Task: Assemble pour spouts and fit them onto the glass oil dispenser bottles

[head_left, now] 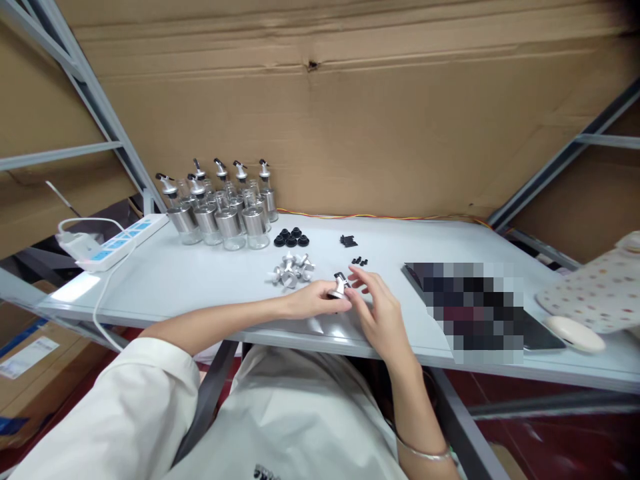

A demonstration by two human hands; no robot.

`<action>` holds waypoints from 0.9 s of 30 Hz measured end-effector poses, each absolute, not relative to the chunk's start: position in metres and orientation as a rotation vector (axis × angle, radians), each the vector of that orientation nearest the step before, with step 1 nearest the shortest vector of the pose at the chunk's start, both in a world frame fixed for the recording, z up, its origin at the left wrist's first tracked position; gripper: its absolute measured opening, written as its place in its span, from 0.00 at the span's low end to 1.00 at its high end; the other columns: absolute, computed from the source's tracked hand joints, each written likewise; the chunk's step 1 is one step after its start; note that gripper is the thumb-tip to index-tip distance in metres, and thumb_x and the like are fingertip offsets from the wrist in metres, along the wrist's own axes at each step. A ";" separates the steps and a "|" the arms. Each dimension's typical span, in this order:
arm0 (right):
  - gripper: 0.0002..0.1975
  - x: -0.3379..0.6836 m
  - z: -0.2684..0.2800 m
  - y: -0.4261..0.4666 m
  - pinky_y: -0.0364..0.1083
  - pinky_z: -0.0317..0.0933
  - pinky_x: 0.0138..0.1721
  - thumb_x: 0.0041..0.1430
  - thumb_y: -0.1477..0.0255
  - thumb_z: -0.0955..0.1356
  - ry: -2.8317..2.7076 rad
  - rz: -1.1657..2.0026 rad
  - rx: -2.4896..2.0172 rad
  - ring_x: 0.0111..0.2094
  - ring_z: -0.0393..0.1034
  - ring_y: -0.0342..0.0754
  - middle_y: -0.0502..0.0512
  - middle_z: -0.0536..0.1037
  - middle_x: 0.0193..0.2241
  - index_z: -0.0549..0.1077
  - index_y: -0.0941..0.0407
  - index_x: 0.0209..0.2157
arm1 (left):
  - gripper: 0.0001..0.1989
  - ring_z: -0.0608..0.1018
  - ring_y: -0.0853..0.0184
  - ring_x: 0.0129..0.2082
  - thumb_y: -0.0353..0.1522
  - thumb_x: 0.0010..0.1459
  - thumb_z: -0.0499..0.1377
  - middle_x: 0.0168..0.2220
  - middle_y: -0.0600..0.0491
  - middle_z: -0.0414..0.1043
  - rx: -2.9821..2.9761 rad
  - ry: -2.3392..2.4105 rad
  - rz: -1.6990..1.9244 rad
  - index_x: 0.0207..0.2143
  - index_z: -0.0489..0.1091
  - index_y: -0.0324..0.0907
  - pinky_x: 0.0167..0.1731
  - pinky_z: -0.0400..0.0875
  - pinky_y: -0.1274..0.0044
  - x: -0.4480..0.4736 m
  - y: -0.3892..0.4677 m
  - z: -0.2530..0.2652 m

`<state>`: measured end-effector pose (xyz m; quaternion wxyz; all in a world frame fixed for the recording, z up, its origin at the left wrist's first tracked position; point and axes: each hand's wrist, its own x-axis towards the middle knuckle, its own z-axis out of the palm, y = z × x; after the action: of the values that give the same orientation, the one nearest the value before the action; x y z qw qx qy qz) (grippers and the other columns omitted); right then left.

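Observation:
My left hand (pixel 320 299) grips a silver bottle pourer (pixel 340 285) with a black flap on top, thumb and fingers closed around its base near the table's front edge. Just right of it is my right hand (pixel 377 310), its fingers curved and spread apart. The right thumb and forefinger come close to the pourer; whether they touch it I cannot tell. Left of my hands lies a heap of silver pourer bodies (pixel 290 272). Behind the heap sit several black stoppers (pixel 291 238). Small black parts (pixel 360 261) and a pile of thin black pieces (pixel 348 241) lie beyond my right hand.
Several glass bottles with metal sleeves (pixel 230 225) stand at the back left, some topped with pourers. A white power strip (pixel 125 241) lies at the left edge. On the right are a dark, partly blurred flat device (pixel 540 333), a cream mouse (pixel 575 333) and a spotted item (pixel 595 287).

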<state>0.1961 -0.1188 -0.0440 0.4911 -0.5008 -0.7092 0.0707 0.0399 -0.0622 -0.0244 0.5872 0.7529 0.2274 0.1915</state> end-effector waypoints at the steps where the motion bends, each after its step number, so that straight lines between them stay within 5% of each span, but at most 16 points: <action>1: 0.17 0.197 -0.045 -0.117 0.51 0.63 0.45 0.64 0.68 0.61 -1.773 0.181 -1.189 0.44 0.68 0.51 0.60 0.74 0.43 0.68 0.55 0.52 | 0.13 0.62 0.75 0.25 0.40 0.52 0.59 0.24 0.59 0.60 1.769 0.531 0.434 0.28 0.64 0.38 0.26 0.57 0.80 0.040 -0.062 -0.024; 9: 0.21 0.195 -0.039 -0.116 0.51 0.59 0.53 0.66 0.68 0.57 -2.024 0.392 -1.022 0.54 0.63 0.50 0.58 0.69 0.54 0.60 0.51 0.59 | 0.10 0.62 0.75 0.19 0.33 0.44 0.62 0.18 0.59 0.60 1.655 0.341 0.109 0.21 0.64 0.39 0.22 0.55 0.79 0.033 -0.054 -0.013; 16: 0.13 0.191 -0.043 -0.115 0.48 0.64 0.39 0.64 0.64 0.60 -1.913 0.208 -1.072 0.38 0.70 0.50 0.58 0.75 0.37 0.68 0.56 0.44 | 0.17 0.59 0.75 0.16 0.41 0.44 0.66 0.15 0.58 0.56 1.389 0.223 -0.083 0.19 0.64 0.38 0.16 0.48 0.78 0.031 -0.046 -0.011; 27: 0.18 0.181 -0.037 -0.108 0.45 0.56 0.31 0.64 0.59 0.59 -1.915 -0.224 -1.025 0.24 0.62 0.45 0.52 0.70 0.20 0.68 0.57 0.28 | 0.23 0.60 0.75 0.11 0.49 0.38 0.66 0.12 0.57 0.60 1.445 0.281 -0.182 0.19 0.66 0.38 0.12 0.47 0.79 0.031 -0.045 -0.008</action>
<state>0.1814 -0.1077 -0.0367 0.4607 -0.4165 -0.7784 -0.0909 0.0307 -0.0450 -0.0082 0.7375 0.6580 0.1279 -0.0829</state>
